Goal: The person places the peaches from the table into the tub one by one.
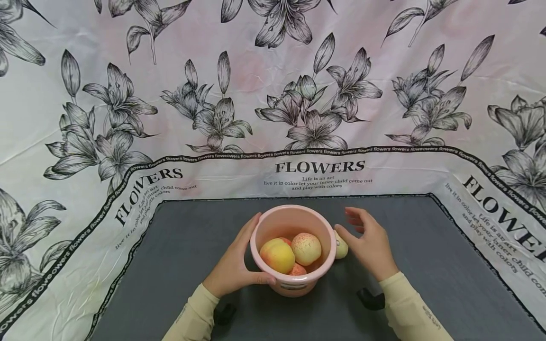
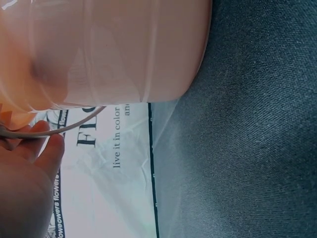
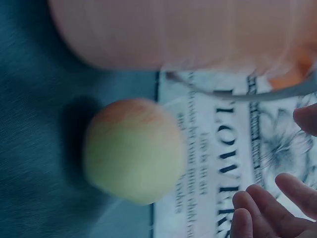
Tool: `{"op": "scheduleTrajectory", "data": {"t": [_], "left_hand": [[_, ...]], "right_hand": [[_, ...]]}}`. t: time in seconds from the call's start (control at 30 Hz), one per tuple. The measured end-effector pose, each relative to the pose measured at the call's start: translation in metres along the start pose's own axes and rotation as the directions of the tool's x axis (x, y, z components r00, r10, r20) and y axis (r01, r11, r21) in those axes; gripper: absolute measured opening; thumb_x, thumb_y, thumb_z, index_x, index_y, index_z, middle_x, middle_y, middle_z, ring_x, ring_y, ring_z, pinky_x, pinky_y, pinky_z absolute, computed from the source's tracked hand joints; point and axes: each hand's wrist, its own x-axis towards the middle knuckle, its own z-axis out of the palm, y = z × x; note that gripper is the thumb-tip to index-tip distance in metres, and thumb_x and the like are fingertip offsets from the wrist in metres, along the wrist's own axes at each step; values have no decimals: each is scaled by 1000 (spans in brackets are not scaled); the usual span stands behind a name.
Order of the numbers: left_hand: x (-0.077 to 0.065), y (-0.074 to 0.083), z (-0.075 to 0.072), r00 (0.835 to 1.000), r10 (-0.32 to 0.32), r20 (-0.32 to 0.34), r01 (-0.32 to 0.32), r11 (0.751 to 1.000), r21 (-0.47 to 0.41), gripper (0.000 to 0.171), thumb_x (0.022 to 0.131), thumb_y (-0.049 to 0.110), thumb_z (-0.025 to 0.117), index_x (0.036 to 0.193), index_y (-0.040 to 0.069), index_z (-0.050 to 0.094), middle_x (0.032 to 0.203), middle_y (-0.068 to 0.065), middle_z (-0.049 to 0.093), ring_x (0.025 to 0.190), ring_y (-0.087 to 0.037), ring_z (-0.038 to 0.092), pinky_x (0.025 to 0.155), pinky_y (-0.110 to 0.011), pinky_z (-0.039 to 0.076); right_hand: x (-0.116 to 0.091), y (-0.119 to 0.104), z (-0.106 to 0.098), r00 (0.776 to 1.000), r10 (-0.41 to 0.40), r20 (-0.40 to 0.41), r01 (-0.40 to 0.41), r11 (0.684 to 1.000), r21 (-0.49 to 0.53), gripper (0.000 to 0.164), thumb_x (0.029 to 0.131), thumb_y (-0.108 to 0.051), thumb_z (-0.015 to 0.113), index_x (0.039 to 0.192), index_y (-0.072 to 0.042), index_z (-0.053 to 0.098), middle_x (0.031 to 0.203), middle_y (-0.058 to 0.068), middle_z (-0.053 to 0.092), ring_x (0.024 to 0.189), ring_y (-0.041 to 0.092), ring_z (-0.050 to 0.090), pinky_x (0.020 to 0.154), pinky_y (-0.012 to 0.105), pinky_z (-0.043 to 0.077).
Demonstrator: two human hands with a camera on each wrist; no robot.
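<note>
A pink plastic bucket stands on the dark grey cloth, with several peaches inside. Among them are a yellow-orange peach and a pale speckled peach; redder fruit shows partly beneath. My left hand grips the bucket's left side, thumb across the front below the rim and fingers round the far side. Another peach, pale green with a reddish top, lies outside, right of the bucket. Over that side hovers my right hand, fingers spread and holding nothing. In the head view, the bucket and thumb partly hide this peach.
A thin grey bail handle hangs along the bucket's side. Behind and around the dark grey surface rises a white cloth printed with flowers and lettering. Black wrist-camera parts show beneath the sleeves.
</note>
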Motion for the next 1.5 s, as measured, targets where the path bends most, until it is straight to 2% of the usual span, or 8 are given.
{"op": "scheduleTrajectory", "data": {"t": [0.23,0.4,0.57,0.8,1.17,1.5], "left_hand": [[0,1,0,1000,-9,-2,9,1000,-11,134,60,48,96,162,39,10,169,10,16,153,-11,24,116,-65,31],[0,0,0,1000,-3,2,3,1000,-7,134,60,48,96,162,38,10,169,11,16,153,-12,24,116,-65,31],[0,-1,0,1000,-2,-1,2,1000,-3,134,60,48,96,162,38,10,169,9,17,153,-11,24,116,-65,31],[0,1,1,1000,-2,-4,2,1000,7,134,60,49,96,162,38,11,169,11,17,153,-10,24,117,-63,32],[1,2,1,1000,-15,-2,15,1000,-4,134,60,47,97,162,38,11,168,12,17,153,-10,24,117,-64,31],[1,4,0,999,-34,2,34,999,4,133,60,50,95,162,40,10,168,15,15,153,-12,23,116,-65,31]], "right_hand": [[-3,32,9,991,119,68,-116,992,-52,77,88,-59,70,144,-9,51,142,16,57,123,36,60,100,56,51],[-6,46,17,977,169,132,-160,984,-77,80,89,-56,72,147,-8,47,146,18,53,126,39,58,100,57,51],[-8,52,25,972,165,168,-152,985,-86,81,86,-50,77,147,-7,46,146,19,52,127,40,57,102,57,50],[-10,59,38,971,147,186,-129,986,-107,80,82,-41,82,146,-6,48,138,19,57,120,35,60,99,54,52],[-13,62,46,973,130,193,-103,984,-143,81,81,-39,83,146,-7,47,139,19,57,120,35,59,100,56,49],[-14,62,40,973,156,169,-135,983,-128,83,79,-47,84,144,-10,48,134,15,60,113,32,61,94,53,53]]}}
